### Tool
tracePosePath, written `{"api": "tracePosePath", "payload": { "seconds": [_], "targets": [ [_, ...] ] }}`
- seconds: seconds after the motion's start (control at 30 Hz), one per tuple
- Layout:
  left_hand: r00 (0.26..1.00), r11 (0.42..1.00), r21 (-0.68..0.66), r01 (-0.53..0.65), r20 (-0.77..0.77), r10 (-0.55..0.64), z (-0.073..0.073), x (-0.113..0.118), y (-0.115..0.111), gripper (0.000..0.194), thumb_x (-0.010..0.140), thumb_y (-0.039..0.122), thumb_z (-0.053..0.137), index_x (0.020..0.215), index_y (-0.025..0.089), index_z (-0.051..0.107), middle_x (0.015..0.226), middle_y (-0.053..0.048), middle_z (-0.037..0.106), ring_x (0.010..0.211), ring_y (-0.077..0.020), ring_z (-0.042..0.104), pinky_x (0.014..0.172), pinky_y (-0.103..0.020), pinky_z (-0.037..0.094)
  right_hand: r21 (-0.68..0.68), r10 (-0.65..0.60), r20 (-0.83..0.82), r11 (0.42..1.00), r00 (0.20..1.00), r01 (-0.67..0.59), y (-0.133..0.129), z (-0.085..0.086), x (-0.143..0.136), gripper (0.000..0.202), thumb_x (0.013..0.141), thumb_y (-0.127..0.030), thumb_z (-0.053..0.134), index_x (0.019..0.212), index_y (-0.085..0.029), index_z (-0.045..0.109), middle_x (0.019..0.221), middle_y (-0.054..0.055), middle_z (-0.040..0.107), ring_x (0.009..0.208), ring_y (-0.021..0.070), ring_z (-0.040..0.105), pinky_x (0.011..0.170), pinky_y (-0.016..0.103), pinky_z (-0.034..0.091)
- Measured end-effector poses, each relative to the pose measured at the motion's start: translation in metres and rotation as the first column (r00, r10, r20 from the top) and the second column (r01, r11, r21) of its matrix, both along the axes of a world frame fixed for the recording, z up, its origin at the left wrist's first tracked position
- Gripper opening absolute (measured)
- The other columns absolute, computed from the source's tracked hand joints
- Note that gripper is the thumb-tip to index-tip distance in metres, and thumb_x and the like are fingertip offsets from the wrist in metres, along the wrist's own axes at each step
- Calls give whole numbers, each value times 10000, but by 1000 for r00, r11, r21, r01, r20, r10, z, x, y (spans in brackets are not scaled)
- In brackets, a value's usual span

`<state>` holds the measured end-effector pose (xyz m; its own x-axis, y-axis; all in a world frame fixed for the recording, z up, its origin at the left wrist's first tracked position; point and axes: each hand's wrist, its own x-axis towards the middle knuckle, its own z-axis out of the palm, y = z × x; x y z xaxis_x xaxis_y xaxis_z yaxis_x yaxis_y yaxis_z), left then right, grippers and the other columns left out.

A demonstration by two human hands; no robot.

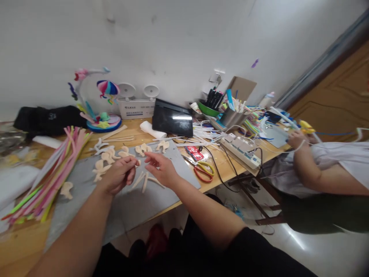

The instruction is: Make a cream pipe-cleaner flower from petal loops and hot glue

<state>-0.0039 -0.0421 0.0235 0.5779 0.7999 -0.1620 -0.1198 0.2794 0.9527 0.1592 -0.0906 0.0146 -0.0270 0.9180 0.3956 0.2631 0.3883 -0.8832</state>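
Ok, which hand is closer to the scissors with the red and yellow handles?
Right. The right hand is left of the scissors; the left hand is farther left, past the right.

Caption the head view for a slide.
Left hand and right hand close together over a grey mat, beside curled beige pieces and scissors.

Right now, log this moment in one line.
left hand: pinching small pale piece | right hand: open, fingers spread nearby | gray mat: pale curled pieces, loose strips | beside mat: red-and-yellow-handled scissors
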Motion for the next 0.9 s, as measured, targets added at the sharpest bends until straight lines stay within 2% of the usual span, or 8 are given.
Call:
{"api": "tracePosePath", "payload": {
  "seconds": [0.1, 0.2, 0.33, 0.47, 0.67, 0.77, 0.9],
  "targets": [
    [999, 1000, -9, -30, 31, 30, 2, 0, -1, 251, 749, 385, 598, 683, 176, 474, 315, 60, 426, 252, -66, 331, 313, -162, 225, -125, 52, -184, 989, 982, -76, 25, 3, -17, 283, 688, -335, 645, 946, -218, 632, 781, -5, 603, 688, 118, 554, 676, 279, 469],
    [995, 998, -1, -58, 83, 58, 2, -1, 1, 244, 769, 381, 585, 682, 178, 481, 322, 62, 427, 260, -61, 337, 328, -167, 235, -218, 63, -356, 965, 932, -148, 43, 5, -25, 230, 630, -355, 691, 793, -205, 629, 687, -26, 607, 640, 114, 562, 663, 285, 472],
    [985, 994, -8, -105, 135, 105, -3, -1, 3, 236, 779, 377, 574, 685, 181, 480, 324, 61, 430, 259, -60, 340, 331, -171, 227, -206, 82, -465, 958, 881, -198, 56, 0, -29, 241, 590, -340, 732, 731, -187, 610, 619, -41, 597, 591, 102, 562, 627, 271, 469],
    [984, 990, -34, -135, 109, 138, -7, 2, 4, 241, 772, 376, 571, 687, 176, 468, 321, 55, 442, 255, -63, 348, 325, -164, 201, -170, 110, -515, 959, 850, -227, 59, -10, -27, 211, 600, -308, 730, 698, -178, 596, 586, -51, 586, 562, 87, 554, 603, 249, 465],
    [990, 991, -65, -113, 78, 118, -5, 6, 2, 185, 801, 323, 530, 716, 170, 470, 326, 59, 451, 254, -66, 353, 321, -154, 212, -106, 170, -477, 963, 862, -249, 55, -15, -19, 128, 661, -243, 688, 725, -179, 598, 659, -39, 585, 615, 84, 567, 627, 243, 460],
    [991, 991, -67, -117, 60, 121, -5, 6, 2, 181, 805, 311, 519, 707, 165, 479, 341, 54, 462, 267, -61, 363, 323, -148, 228, -74, 169, -421, 973, 891, -219, 54, -15, -17, 100, 690, -237, 659, 724, -185, 580, 668, -38, 566, 616, 87, 558, 619, 246, 451],
    [984, 985, -11, -175, 15, 175, -7, 4, 5, 166, 761, 285, 571, 684, 150, 512, 408, 47, 484, 338, -60, 408, 359, -156, 325, -35, 109, -283, 992, 953, -124, 55, -18, -14, 79, 703, -232, 640, 722, -188, 578, 699, -28, 556, 641, 90, 528, 622, 245, 426]
  ]
}}
